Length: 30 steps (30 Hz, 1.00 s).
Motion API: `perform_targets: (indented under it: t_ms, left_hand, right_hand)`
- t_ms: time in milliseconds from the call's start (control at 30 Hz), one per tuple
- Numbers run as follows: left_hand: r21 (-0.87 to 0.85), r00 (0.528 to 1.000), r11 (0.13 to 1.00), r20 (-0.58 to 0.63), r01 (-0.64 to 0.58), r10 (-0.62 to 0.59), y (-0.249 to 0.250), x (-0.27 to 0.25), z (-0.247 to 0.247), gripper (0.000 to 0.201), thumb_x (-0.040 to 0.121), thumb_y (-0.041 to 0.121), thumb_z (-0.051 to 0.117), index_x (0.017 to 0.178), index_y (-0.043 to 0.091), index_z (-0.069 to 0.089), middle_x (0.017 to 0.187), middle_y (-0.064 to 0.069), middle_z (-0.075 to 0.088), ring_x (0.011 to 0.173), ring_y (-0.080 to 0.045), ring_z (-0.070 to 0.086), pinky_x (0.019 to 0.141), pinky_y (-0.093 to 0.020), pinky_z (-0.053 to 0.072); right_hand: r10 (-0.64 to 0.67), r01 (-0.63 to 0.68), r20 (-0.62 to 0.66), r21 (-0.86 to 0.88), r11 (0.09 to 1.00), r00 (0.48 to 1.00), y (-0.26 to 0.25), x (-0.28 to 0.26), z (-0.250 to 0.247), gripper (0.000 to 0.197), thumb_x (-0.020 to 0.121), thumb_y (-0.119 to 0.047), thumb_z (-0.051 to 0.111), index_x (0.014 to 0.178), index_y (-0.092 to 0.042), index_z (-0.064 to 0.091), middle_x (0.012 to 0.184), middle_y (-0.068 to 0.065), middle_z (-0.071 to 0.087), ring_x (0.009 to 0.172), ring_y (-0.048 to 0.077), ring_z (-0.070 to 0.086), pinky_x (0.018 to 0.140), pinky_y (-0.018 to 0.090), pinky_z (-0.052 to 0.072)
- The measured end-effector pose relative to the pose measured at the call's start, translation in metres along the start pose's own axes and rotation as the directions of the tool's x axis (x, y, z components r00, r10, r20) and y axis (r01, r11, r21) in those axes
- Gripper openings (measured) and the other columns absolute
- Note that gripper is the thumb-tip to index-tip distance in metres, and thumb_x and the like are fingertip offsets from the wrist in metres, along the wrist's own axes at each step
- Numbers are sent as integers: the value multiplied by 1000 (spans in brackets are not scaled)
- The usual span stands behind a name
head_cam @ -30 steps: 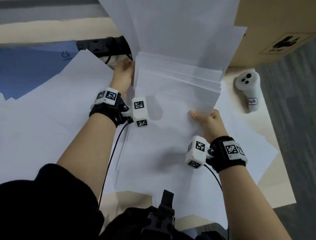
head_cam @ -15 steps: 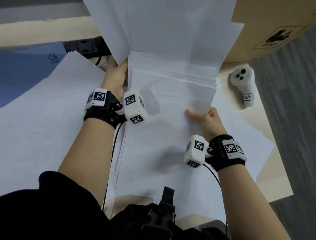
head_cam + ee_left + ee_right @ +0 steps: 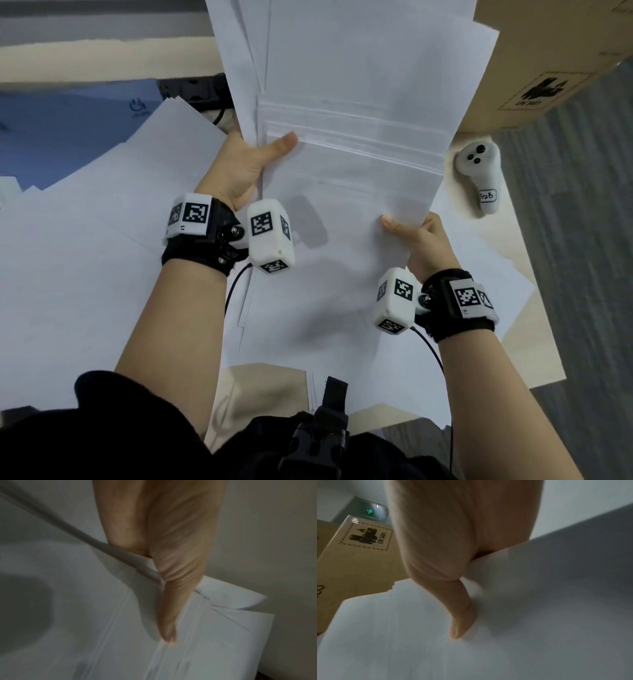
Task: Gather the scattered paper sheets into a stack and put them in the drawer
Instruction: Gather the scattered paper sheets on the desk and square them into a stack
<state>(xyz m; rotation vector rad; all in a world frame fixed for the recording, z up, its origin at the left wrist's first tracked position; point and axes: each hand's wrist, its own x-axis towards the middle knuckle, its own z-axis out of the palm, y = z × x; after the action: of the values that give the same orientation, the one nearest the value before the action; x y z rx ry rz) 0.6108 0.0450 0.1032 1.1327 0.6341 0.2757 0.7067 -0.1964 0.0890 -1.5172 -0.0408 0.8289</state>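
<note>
Worktop [image 3: 486, 346] across the lower and right of the head view, pale wood showing only at its edges under loose sheets [image 3: 78, 274] that spread over the whole left half. Cardboard box [image 3: 548, 51] in the upper right corner, with a hazard label.

Stack [image 3: 349, 192] at centre frame, raised clear of the loose sheets and tilted, far edges stepped rather than flush. Compared with 1 second ago, stack larger in the frame and lifted nearer the camera.

Left hand [image 3: 246, 171] on the stack's left edge, upper centre: thumb now laid across the top sheet, where 0.5 seconds ago only the back of the hand showed beside the edge. Thumb pressed down on top in the left wrist view [image 3: 164, 574], remaining fingers hidden beneath the paper, so clamped on the stack as far as can be told. Right hand [image 3: 421, 240] at the stack's lower right edge, in much the same place as before, thumb flat on top in the right wrist view [image 3: 453, 574], fingers below out of sight, pinching likewise.

White controller [image 3: 478, 181] at right, apart from the stack.

Probably a firmer 2-handed hold for squaring the edges. Many sheets not yet gathered; no drawer in sight.
</note>
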Motion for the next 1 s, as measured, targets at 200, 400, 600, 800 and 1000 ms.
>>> perform_targets:
  t_ms: [200,400,600,800,1000]
  left_hand:
    - [55,989,988,-33,-141,143,16,-39,2,42,76,7,71,116,3,57,103,0,70,105,-20,65,93,-35,52]
    - [143,958,951,-45,-275,284,47,-93,14,33,71,9,76,100,16,64,94,7,73,99,-16,67,89,-32,53]
    - [145,907,907,-96,-395,410,72,-153,30,58,56,29,86,104,13,60,95,8,73,100,-16,67,88,-33,54]
    - [127,862,865,-94,-485,497,82,-197,45,26,65,18,76,84,35,74,86,18,73,90,-3,68,80,-22,52]
    - [85,891,900,-125,-428,436,48,-219,56,31,67,7,80,79,35,75,83,13,74,87,-7,69,81,-27,54]
  right_hand:
    - [-42,43,86,-13,999,995,-13,-21,4,9,70,-10,70,79,-9,71,74,2,72,70,20,68,68,31,56]
    - [-133,136,132,-9,991,982,-34,-47,10,7,68,-8,74,76,-9,73,76,4,74,71,19,69,74,32,56]
    - [-228,219,224,66,973,947,-61,-83,14,20,53,-22,79,72,-16,77,79,-1,75,77,16,70,80,34,55]
    - [-287,308,262,-40,951,921,-79,-112,7,12,76,-2,73,74,-15,74,79,-5,74,82,17,68,88,36,54]
    - [-309,350,270,-116,930,912,-69,-128,-7,13,82,-1,67,84,-14,65,71,-16,71,73,0,66,73,16,50]
